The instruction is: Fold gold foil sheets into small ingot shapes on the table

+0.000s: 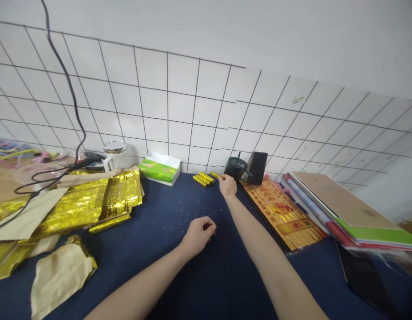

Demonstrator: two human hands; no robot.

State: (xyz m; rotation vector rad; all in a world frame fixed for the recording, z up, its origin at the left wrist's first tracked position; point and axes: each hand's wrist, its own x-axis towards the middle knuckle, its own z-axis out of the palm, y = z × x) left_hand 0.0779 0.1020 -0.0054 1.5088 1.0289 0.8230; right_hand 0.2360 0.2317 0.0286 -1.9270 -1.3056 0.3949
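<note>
Glossy gold foil [76, 209]; matt navy cloth [152, 222]

Hidden inside the curled fingers of the closed left hand [197, 237]: anything held (if anything at all). Just above that hand, tiny pale specks [192, 209] on navy cloth [232, 275], too small to tell. Far left of it, crinkled gold foil sheets [76, 209], cut off by the picture's edge. Far right, a flat black slab [366, 280], cut off below.

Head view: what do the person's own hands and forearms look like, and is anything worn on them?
The left hand and right hand are bare, with no gloves or rings that can be made out. The left forearm and right forearm show no sleeves, watch, bracelet or markings.
</note>
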